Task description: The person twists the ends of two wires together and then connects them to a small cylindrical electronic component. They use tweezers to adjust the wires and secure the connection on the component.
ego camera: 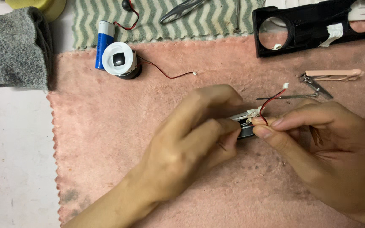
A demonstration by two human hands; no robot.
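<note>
My left hand (193,139) and my right hand (326,152) meet over a pink towel (115,139). Between their fingertips they hold a small round speaker (245,123) with a metal rim and white tape on it. A red and black wire (272,101) with a white plug rises from the speaker, pinched by my right thumb and forefinger. Most of the speaker is hidden by the fingers.
A second speaker with a white cone (120,60) and a blue and white battery (104,44) lie at the upper left. A black housing with round holes (313,27) sits at the top right. Pink-handled pliers (332,76) and a thin metal rod (284,97) lie nearby. A grey cloth (15,48) is at left.
</note>
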